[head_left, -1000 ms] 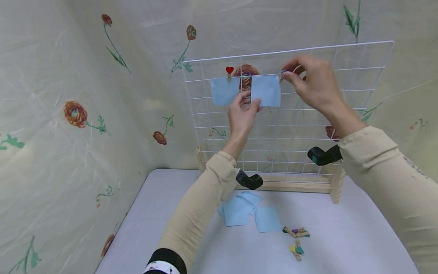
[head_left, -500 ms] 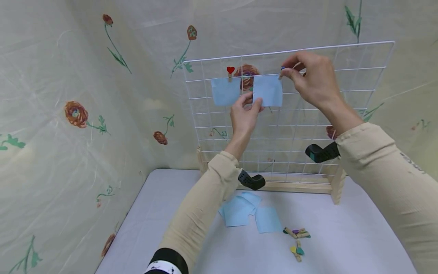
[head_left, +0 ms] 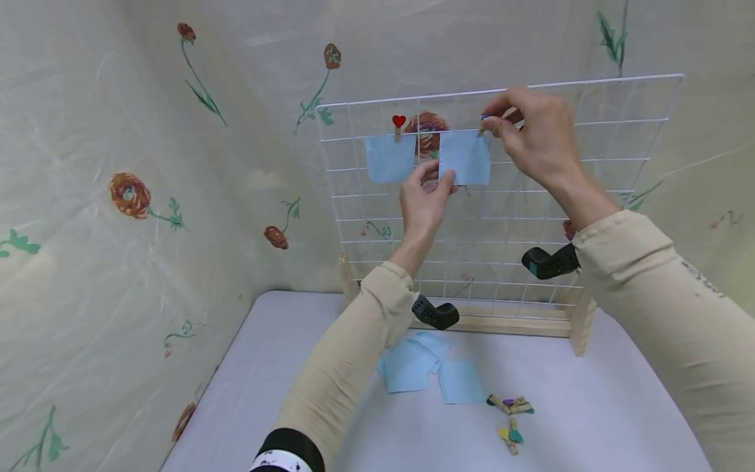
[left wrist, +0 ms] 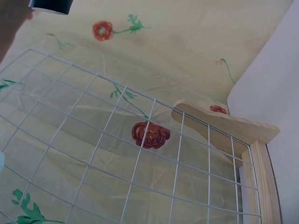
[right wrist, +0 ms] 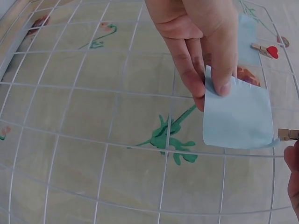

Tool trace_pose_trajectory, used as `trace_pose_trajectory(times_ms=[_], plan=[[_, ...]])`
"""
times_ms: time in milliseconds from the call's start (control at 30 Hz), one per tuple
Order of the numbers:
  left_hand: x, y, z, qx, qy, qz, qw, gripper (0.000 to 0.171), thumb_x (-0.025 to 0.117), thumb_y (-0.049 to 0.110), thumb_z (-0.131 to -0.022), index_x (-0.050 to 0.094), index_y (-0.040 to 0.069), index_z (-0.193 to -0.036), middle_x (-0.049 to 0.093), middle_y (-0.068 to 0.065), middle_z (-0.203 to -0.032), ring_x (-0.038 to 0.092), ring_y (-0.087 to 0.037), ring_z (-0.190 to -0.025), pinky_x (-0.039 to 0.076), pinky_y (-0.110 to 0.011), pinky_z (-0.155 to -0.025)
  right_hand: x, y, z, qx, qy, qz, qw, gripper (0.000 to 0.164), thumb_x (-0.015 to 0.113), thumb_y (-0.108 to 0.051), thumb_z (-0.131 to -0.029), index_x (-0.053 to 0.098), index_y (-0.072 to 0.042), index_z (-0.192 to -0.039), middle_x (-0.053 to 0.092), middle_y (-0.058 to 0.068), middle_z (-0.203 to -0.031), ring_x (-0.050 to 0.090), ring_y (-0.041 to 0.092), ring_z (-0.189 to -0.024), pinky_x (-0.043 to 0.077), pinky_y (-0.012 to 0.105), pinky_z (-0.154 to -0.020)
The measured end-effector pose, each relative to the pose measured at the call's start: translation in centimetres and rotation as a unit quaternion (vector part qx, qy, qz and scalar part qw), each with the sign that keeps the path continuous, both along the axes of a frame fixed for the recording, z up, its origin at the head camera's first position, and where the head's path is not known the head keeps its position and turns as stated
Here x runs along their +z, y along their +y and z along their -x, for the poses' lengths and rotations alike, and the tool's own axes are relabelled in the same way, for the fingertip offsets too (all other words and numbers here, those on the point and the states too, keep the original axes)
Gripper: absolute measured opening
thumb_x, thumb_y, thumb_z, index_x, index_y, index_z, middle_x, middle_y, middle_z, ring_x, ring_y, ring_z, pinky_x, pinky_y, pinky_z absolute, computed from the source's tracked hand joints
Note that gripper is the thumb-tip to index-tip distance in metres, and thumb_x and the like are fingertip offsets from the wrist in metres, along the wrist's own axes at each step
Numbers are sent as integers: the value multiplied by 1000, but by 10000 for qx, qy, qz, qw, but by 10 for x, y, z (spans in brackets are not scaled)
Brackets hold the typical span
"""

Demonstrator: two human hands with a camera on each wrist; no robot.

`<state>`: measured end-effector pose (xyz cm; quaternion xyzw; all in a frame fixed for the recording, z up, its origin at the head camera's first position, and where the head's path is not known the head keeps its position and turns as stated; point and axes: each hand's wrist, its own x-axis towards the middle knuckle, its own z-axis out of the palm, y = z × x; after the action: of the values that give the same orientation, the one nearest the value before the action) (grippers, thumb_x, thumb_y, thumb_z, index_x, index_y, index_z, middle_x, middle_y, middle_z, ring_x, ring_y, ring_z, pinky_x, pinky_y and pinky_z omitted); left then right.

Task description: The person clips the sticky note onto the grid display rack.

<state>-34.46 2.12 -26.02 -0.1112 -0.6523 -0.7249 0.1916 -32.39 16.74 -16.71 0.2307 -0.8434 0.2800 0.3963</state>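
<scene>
Against the white wire grid [head_left: 501, 217], a thin, squarish blue sheet [head_left: 466, 154] stands upright, its lower left corner pinched in the left hand [head_left: 425, 200]; the right hand [head_left: 539, 134] pinches a small wooden clothespin [right wrist: 288, 134] at the sheet's curled upper right corner. Farther left along the grid hangs a second blue sheet [head_left: 389, 159] under a red heart-topped peg [head_left: 398, 122]. Before the grid's pale wooden base [head_left: 507, 325] lie loose blue papers [head_left: 407, 367] and more pegs [head_left: 512, 425]. Dark lettering on the right sleeve [head_left: 660, 308] is unreadable.
</scene>
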Motion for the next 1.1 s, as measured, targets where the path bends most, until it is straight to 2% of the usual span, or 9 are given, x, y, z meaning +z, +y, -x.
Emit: trace_pose_trajectory(times_ms=[67, 133, 233, 300, 467, 700, 933, 1100], plan=[[1, 1, 0, 2, -11, -11, 10000, 28, 64, 11, -90, 60, 4, -117, 61, -10, -97, 69, -20, -76, 58, -34, -78, 1, 0, 0, -35, 36, -31, 10000, 15, 64, -14, -90, 69, -3, -98, 71, 12, -94, 68, 25, -79, 33, 7, -63], [1, 2, 1, -3, -25, -20, 10000, 28, 64, 12, -90, 60, 4, -117, 60, -10, -97, 69, -18, -75, 57, -36, -80, 1, -1, 0, -58, 76, -51, 9999, 14, 65, -14, -89, 69, -4, -97, 71, 11, -93, 65, 9, -72, 33, 5, -62], [1, 3, 1, -6, -40, -35, 10000, 28, 64, 11, -90, 60, 4, -116, 61, -10, -97, 69, -17, -75, 57, -37, -80, 1, -1, 1, -71, 77, -39, 9999, 14, 65, -15, -89, 70, -5, -97, 72, 10, -93, 50, -15, -66, 34, 4, -61], [2, 4, 0, -12, -38, -40, 10000, 28, 64, 11, -89, 60, 4, -116, 61, -10, -97, 69, -20, -77, 57, -36, -80, 1, -1, 1, -60, 81, -21, 9999, 14, 65, -15, -89, 70, -4, -97, 71, 10, -93, 41, -22, -64, 35, 3, -61], [2, 6, -1, -15, -75, -4, 10000, 28, 64, 11, -90, 60, 4, -117, 61, -10, -96, 70, -28, -83, 57, -35, -79, -1, 0, 1, -64, 111, -10, 9999, 15, 62, -15, -91, 69, -3, -98, 70, 11, -93, 43, -19, -62, 36, 4, -59], [2, 8, 0, 37, -125, 72, 9999, 28, 64, 13, -90, 60, 6, -117, 61, -8, -97, 70, -18, -77, 57, -24, -73, 1, -1, 2, -123, 125, -26, 9998, 16, 61, -15, -92, 68, -2, -98, 71, 12, -95, 40, -23, -59, 34, 3, -55], [0, 7, 1, 17, -78, 23, 10000, 29, 63, 11, -90, 59, 4, -118, 61, -10, -98, 70, -23, -80, 57, -35, -79, -2, -3, 7, -84, 142, -3, 9999, 15, 65, -15, -89, 69, -5, -98, 71, 10, -93, 39, -26, -57, 33, 0, -55], [0, 4, 2, 61, -70, -17, 10000, 29, 64, 11, -90, 59, 4, -117, 61, -10, -97, 69, -19, -76, 57, -36, -79, -4, -6, 11, -31, 119, 4, 9999, 16, 65, -17, -89, 69, -5, -98, 71, 9, -95, 39, -27, -57, 34, 1, -57]])
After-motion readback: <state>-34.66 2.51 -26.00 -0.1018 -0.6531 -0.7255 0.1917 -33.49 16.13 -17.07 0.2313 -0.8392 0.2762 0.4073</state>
